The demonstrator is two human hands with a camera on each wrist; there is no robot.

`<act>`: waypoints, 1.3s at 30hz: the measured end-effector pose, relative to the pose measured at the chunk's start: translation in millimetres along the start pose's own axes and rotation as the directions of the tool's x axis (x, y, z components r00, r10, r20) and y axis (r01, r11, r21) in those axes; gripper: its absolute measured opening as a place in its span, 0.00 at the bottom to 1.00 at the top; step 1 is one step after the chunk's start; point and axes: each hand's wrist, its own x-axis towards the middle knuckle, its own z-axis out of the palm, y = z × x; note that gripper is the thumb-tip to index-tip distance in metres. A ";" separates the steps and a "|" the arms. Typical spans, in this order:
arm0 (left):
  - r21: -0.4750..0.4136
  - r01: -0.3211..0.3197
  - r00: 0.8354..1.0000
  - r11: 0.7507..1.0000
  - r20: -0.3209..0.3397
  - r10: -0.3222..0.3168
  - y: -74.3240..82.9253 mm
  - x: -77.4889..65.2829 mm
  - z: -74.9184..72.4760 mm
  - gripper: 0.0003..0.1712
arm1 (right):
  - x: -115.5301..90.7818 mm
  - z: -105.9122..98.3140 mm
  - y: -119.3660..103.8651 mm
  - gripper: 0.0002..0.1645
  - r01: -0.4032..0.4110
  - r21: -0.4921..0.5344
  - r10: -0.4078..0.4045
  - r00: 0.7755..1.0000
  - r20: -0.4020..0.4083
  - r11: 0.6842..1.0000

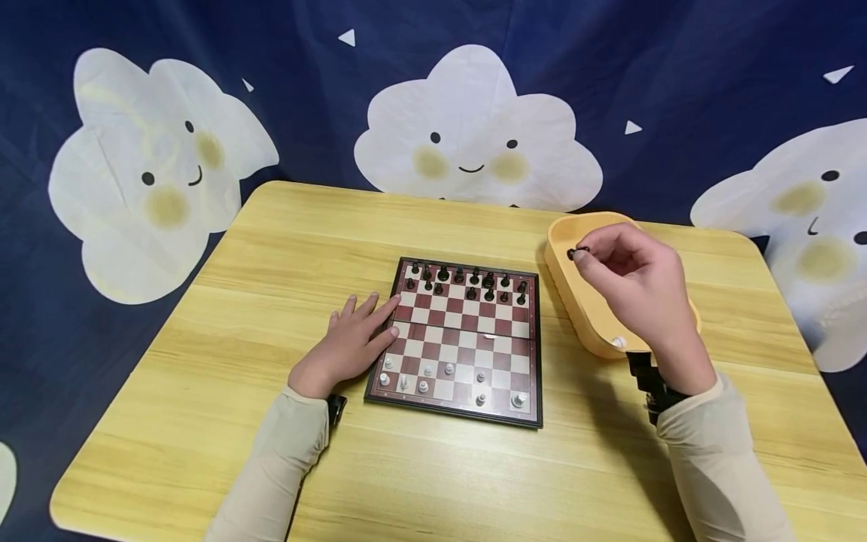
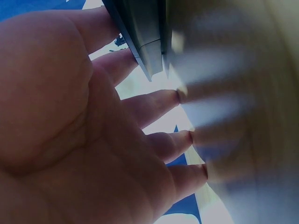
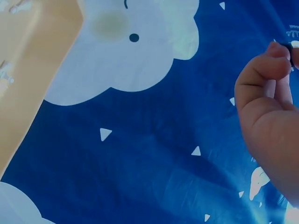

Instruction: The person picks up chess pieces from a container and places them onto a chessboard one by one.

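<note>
A folding chessboard (image 1: 443,320) with red-brown and white squares lies flat on the table. Black chess pieces (image 1: 489,280) line its two far rows, with a gap in the front row of pawns. Several white pieces (image 1: 423,386) stand scattered over the near rows. My left hand (image 1: 345,342) rests fingers spread at the board's left edge, thumb and index finger touching the frame (image 2: 145,42). Over the yellow tray (image 1: 584,312), thumb and forefinger of my right hand (image 1: 637,278) pinch a small black chess piece (image 1: 581,250), mostly covered by the fingertips.
The tray stands right of the board, with a white piece (image 1: 619,342) at its near end; my right hand hides part of its inside. Behind the wooden table (image 1: 305,226) hangs a dark blue cloth (image 1: 305,98) printed with clouds.
</note>
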 end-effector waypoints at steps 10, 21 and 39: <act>0.000 0.005 1.000 1.000 -0.001 -0.005 1.3 -0.4 -0.2 0.33 | -0.5 10.3 -11.0 0.07 0.161 -0.298 -0.189 0.980 -0.067 0.941; 0.004 0.001 1.000 1.000 0.002 -0.001 1.6 0.8 -0.3 0.33 | 1.2 22.5 -16.2 0.06 0.303 -0.210 -0.349 0.905 -0.244 0.930; -0.001 0.006 1.000 1.000 0.004 -0.006 0.3 0.6 -0.6 0.33 | 8.3 53.9 -9.9 0.06 0.573 -0.053 -0.518 0.694 -0.501 0.818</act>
